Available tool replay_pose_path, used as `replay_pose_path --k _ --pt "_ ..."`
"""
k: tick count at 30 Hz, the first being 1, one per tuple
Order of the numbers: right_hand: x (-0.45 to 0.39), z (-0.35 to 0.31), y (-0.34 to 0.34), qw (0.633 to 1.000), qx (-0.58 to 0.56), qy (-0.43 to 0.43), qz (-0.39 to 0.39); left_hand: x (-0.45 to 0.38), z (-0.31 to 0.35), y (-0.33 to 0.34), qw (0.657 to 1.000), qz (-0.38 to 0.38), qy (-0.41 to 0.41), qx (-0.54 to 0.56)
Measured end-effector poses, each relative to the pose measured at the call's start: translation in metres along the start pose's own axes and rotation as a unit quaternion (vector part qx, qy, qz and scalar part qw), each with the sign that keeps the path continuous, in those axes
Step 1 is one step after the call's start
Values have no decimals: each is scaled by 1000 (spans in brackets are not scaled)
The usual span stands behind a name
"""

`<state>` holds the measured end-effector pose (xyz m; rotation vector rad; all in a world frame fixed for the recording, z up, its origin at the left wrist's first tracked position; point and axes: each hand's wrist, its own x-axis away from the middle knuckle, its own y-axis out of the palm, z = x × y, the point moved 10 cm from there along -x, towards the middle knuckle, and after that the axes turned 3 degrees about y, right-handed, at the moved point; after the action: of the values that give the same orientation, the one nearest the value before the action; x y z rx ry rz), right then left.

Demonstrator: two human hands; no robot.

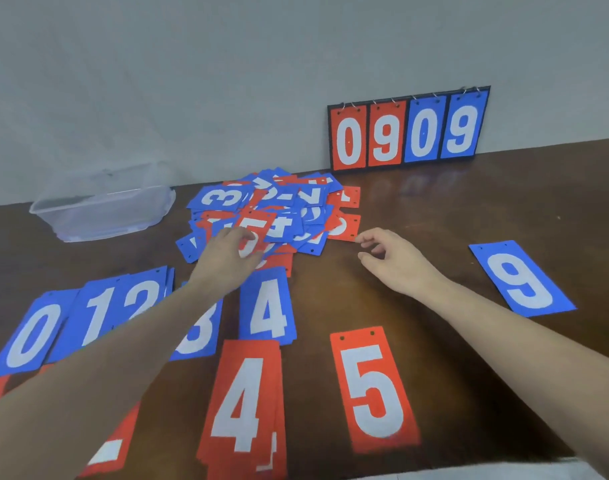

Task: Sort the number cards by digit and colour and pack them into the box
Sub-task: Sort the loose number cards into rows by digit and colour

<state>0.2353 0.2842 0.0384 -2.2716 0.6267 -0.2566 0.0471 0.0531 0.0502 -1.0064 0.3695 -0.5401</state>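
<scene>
Head view: my left hand [228, 258] has loose fingers resting on the mixed card pile [272, 213] mid-frame, right hand [393, 259] hovers relaxed, holding nothing, near the pile's right edge.

**Cards spread over a dark wooden table**

The brown table [434, 220] runs up to a grey wall. Far left sits a clear plastic box [102, 211]. Beside it, mid-table, lies a jumbled heap [272, 211] of red and blue cards. Far right, a scoreboard [408, 131] reading 0909 stands at the wall. Near left, a row of blue cards: 0 [31, 336], 1 [100, 315], 2 [143, 297], 3 [197, 332], 4 [266, 306]. Nearer lie a red 4 pile [242, 407] and a red 5 [374, 389]. A blue 9 [521, 278] lies alone, right.
</scene>
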Motion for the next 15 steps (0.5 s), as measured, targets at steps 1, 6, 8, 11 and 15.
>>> replay_pose_path --k 1,6,8,11,15 --pt "-9 -5 5 1000 -1 3 2 -9 -8 -3 1000 -1 -4 -9" --pt "-51 -34 34 1000 25 -17 -4 -50 -40 -7 999 -35 -30 -12" --pt "-71 -44 44 998 53 -20 -10 -64 -48 -2 997 -59 -36 -13" --pt "-96 -53 52 995 95 -23 -19 -77 -56 9 994 -99 -47 -5" --pt "-133 -67 58 984 168 -55 -10 -90 -68 14 991 -121 -52 13"
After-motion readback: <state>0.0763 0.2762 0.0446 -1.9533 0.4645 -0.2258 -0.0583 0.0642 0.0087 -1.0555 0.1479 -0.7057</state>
